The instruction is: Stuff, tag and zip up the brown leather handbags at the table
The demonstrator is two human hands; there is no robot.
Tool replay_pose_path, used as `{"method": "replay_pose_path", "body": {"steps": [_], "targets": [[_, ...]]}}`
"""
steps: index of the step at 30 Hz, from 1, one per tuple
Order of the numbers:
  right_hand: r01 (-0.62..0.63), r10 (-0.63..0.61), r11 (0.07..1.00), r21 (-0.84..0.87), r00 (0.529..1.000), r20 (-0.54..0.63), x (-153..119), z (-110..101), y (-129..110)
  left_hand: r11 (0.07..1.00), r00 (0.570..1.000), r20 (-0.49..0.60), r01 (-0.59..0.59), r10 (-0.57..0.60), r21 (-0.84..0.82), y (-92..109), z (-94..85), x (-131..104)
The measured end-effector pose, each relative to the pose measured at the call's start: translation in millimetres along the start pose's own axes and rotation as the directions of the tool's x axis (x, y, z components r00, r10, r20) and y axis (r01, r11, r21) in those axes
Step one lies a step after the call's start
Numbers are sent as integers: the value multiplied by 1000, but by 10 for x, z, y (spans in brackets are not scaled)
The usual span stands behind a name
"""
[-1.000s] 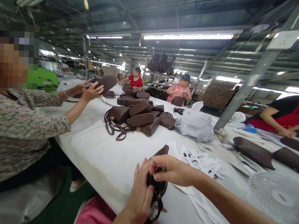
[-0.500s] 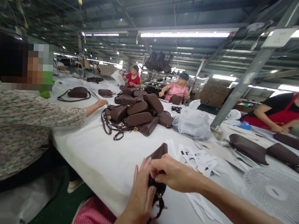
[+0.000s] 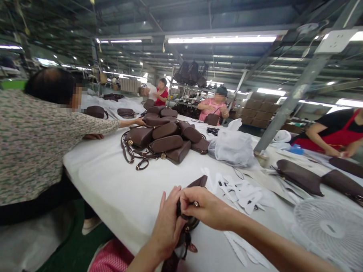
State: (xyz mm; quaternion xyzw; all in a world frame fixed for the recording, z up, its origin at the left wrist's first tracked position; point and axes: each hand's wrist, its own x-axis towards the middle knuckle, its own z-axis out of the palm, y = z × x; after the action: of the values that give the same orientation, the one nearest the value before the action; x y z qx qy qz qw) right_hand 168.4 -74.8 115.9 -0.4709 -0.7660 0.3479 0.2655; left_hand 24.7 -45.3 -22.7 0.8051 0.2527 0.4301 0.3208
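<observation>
A dark brown handbag (image 3: 200, 182) stands on the white table in front of me, largely covered by my hands. My left hand (image 3: 166, 225) holds it from the left, fingers stretched along its side and thumb across the front. Over the bag's top, my right hand (image 3: 207, 208) is closed in a pinch; what its fingertips grip is hidden. A small gold-coloured metal part shows beside those fingers. Below my hands hangs a dark strap (image 3: 186, 241) with metal fittings, and more brown material lies near my left wrist.
Beyond my hands is a pile of brown handbags (image 3: 166, 144), touched by a co-worker's outstretched arm (image 3: 128, 123). White strips (image 3: 239, 194), a clear plastic bag (image 3: 232, 145), a white fan (image 3: 330, 228) and a metal post (image 3: 294, 101) are to the right. Several co-workers stand around the table.
The co-worker on the left has leaned forward and reached farther over the pile. My right hand has shifted slightly left on the handbag, which has tilted; more brown material shows below my hands.
</observation>
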Motion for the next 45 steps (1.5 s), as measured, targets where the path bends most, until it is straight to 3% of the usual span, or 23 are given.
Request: {"method": "replay_pose_path", "body": {"steps": [4,6,12,16,19,22,24,26,27,29,31,34,38,41,45], "targets": [[-49,48,973,225,999,10,94,-28,10,991,998,36,-43,48,-123,-71,-204,187],[-89,95,967,238,995,-15,181,-63,42,973,999,24,-28,35,-228,-83,-273,250],[-187,172,979,-77,972,-161,292,-168,76,835,972,90,232,-216,-499,161,-186,273],[-95,76,970,-225,993,-93,34,-298,20,737,929,2,295,-371,-608,306,-69,301],[-197,183,890,-411,980,-74,-243,-401,87,710,898,-30,326,-439,-625,294,-63,371],[-341,328,764,-548,936,-126,-448,-382,231,763,908,-24,336,-418,-553,258,-109,409],[-352,307,734,-581,935,-178,-508,-301,314,894,927,-178,246,-329,-374,260,-146,384],[-360,270,739,-569,933,-239,-520,-207,362,998,919,-390,59,-66,-28,293,-171,316],[-369,261,744,-558,928,-265,-516,-166,371,984,900,-420,-47,116,169,318,-174,274],[-389,257,744,-544,917,-305,-505,-102,364,856,871,-292,-233,395,462,372,-159,201],[-406,257,735,-543,908,-331,-506,-60,331,731,861,-124,-333,493,596,413,-122,171],[-394,262,754,-526,914,-310,-548,-25,265,663,871,-80,-307,486,682,429,-76,213],[-364,259,829,-425,923,-286,-635,13,236,678,881,-58,-319,470,662,434,-96,318],[-417,252,833,-364,871,-422,-700,78,272,766,904,-102,-287,415,575,464,-145,352],[-468,308,857,-219,803,-510,-843,201,346,922,968,-174,-103,179,374,522,-254,360]]}}
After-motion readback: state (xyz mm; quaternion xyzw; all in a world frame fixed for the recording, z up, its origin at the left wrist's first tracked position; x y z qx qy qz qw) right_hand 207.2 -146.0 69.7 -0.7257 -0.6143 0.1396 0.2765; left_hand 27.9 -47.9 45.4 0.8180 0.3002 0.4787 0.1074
